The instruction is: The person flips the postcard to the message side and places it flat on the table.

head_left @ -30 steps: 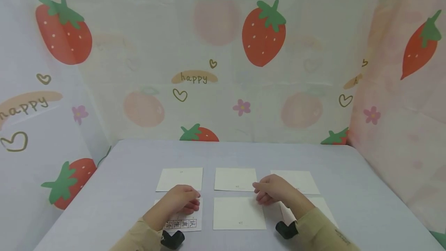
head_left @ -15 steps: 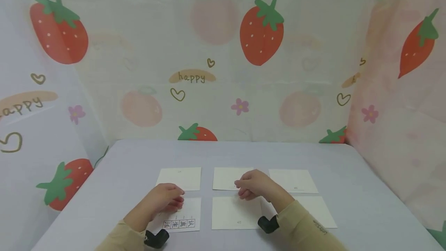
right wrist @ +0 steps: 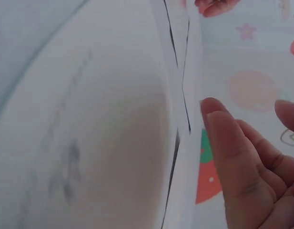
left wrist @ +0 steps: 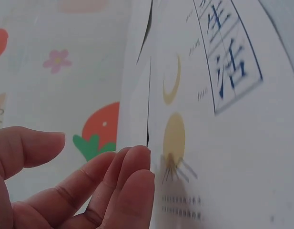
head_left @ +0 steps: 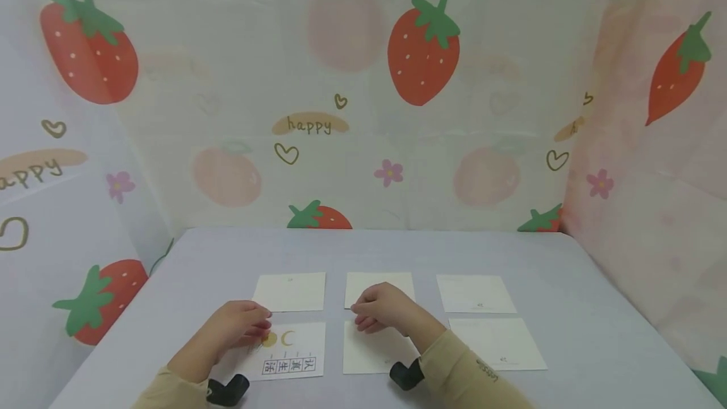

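Note:
My left hand [head_left: 230,330] hovers at the left edge of a printed card [head_left: 303,349], its fingers loosely bent and holding nothing. Four-character boxes, a yellow moon and a yellow sun show on that card; the left wrist view brings the sun [left wrist: 174,138] close beside the fingertips. Over the front middle card [head_left: 369,358] is my right hand [head_left: 392,311], which covers that card's upper right part. Thumb and fingers are apart with nothing between them in the right wrist view, where the pale card [right wrist: 118,129] carries a blurred small mark.
Along the back lie a left card [head_left: 292,292], a middle card [head_left: 380,279] and a right card [head_left: 477,295], all mostly plain with tiny marks. Another plain card [head_left: 500,349] lies front right. A strawberry-patterned cloth [head_left: 341,163] encloses the white table [head_left: 573,308] behind and at both sides.
Both hands have moved left. The left hand has uncovered the moon and sun on the printed card; the right hand has passed from the right cards to above the front middle one.

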